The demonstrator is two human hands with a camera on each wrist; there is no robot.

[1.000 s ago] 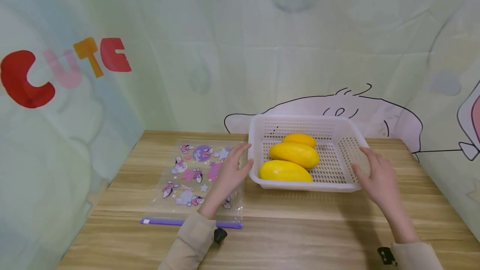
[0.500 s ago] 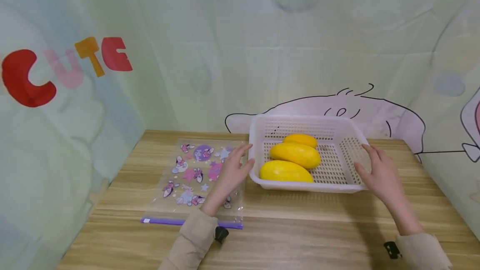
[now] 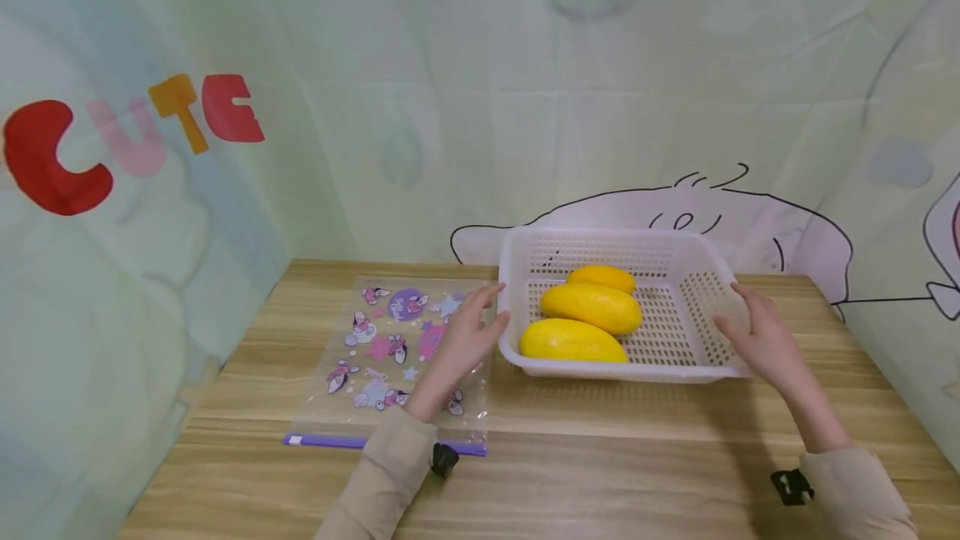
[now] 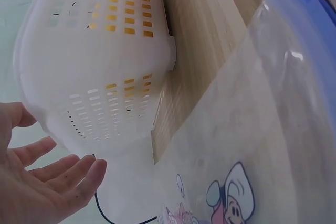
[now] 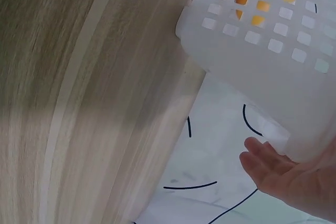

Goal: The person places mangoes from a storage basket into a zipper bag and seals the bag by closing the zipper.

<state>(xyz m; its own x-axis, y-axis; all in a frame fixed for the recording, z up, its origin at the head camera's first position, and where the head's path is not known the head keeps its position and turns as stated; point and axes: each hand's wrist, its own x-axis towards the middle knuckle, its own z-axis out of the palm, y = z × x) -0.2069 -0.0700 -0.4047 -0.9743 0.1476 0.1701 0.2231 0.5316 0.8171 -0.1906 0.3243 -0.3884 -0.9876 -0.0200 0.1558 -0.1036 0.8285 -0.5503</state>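
Note:
A white perforated plastic basket (image 3: 630, 372) stands at the back of the table. Inside it, towards the left, lie three smooth, oblong yellow fruits that look like mangoes: a front one (image 3: 572, 342), a middle one (image 3: 591, 308) and a smaller back one (image 3: 601, 277). My left hand (image 3: 467, 336) is at the basket's left rim, fingers spread and loosely bent; its thumb is near the rim in the left wrist view. At the right rim is my right hand (image 3: 763, 342), its fingers extended by the basket's outer side in the right wrist view. Neither hand visibly grips the rim.
A clear zip bag (image 3: 386, 357) with cartoon prints lies flat left of the basket, partly under my left forearm. Its purple slider strip (image 3: 326, 441) faces the front. A printed cloth backdrop (image 3: 375, 107) rises directly behind the wooden table (image 3: 600, 473).
My right hand has shifted slightly right and away, staying beside the basket's right rim. The left hand, basket, fruits and bag stay almost where they were.

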